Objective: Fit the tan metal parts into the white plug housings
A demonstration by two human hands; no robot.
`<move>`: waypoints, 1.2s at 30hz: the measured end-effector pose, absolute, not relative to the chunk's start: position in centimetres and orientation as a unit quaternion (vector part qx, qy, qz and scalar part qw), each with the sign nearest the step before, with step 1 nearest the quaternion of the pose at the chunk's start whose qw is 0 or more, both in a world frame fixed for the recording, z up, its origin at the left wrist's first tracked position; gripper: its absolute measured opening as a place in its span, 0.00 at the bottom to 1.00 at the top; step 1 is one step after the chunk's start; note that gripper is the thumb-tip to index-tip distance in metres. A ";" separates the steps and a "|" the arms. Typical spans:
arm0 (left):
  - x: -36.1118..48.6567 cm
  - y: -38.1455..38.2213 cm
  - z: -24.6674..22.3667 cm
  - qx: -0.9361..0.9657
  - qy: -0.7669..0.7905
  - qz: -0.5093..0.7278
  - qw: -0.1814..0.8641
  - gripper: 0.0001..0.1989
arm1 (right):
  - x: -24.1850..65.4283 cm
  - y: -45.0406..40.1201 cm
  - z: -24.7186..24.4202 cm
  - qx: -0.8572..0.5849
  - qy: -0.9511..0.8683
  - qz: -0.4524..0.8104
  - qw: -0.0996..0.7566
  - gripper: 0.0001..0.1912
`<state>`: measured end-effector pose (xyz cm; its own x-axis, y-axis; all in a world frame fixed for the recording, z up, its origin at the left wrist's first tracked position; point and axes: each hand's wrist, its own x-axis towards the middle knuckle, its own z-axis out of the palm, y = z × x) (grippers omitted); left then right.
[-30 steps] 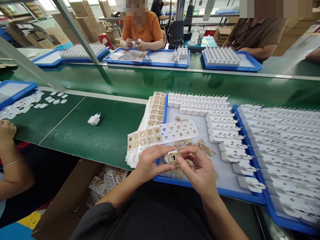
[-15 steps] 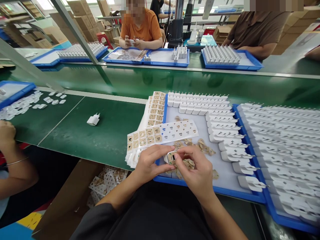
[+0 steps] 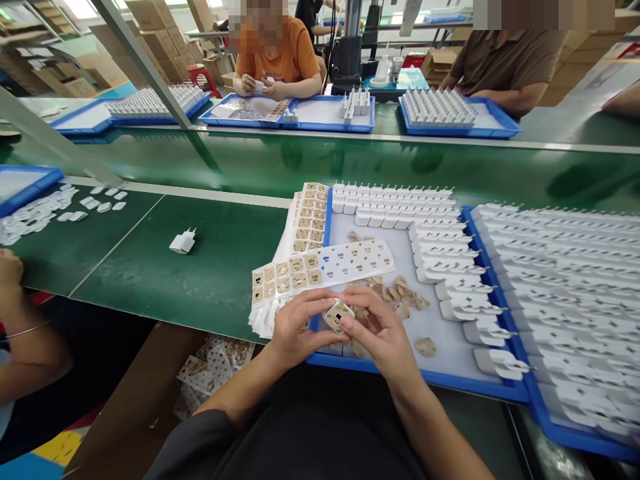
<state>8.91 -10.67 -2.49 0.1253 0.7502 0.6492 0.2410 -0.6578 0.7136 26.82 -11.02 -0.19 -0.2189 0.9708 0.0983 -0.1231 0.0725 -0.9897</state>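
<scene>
Above the near left corner of the blue tray (image 3: pixel 367 363), the left hand (image 3: pixel 296 325) grips a charger (image 3: pixel 336 316) by its sides; the right hand's (image 3: pixel 383 328) fingers also grasp it, thumb against its tan face. A sticker sheet (image 3: pixel 350 259) crosses the tray's left rim; tan scraps (image 3: pixel 407 295) lie inside the tray.

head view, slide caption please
Left hand and right hand hold a white, rounded, tan-faced block over a blue-rimmed plastic tray of white pronged plugs.
</scene>
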 end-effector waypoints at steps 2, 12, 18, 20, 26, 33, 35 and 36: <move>9.1 -10.6 -2.5 0.721 0.338 0.571 0.199 0.30 | 26.6 -10.9 -0.7 -0.379 -0.523 0.566 0.512 0.09; 9.7 -10.4 -3.1 0.753 0.345 0.551 0.105 0.21 | 25.9 -11.1 -0.9 -0.410 -0.598 0.473 0.500 0.16; 10.2 -10.6 -2.6 0.764 0.328 0.548 0.096 0.21 | 25.5 -10.8 -1.1 -0.378 -0.560 0.474 0.565 0.05; 10.2 -10.7 -2.5 0.761 0.332 0.548 0.101 0.22 | 25.7 -10.7 -1.1 -0.381 -0.557 0.471 0.568 0.07; 10.3 -10.7 -2.4 0.758 0.327 0.554 0.104 0.23 | 26.1 -11.1 -0.9 -0.380 -0.539 0.514 0.549 0.06; 10.3 -10.5 -2.3 0.776 0.301 0.549 0.075 0.23 | 26.1 -11.0 -0.9 -0.371 -0.538 0.508 0.561 0.07; 10.3 -10.5 -2.3 0.778 0.299 0.547 0.074 0.24 | 26.1 -10.9 -0.7 -0.369 -0.541 0.502 0.565 0.08; 10.3 -10.5 -2.4 0.779 0.298 0.547 0.076 0.25 | 26.2 -10.9 -0.6 -0.369 -0.542 0.498 0.567 0.08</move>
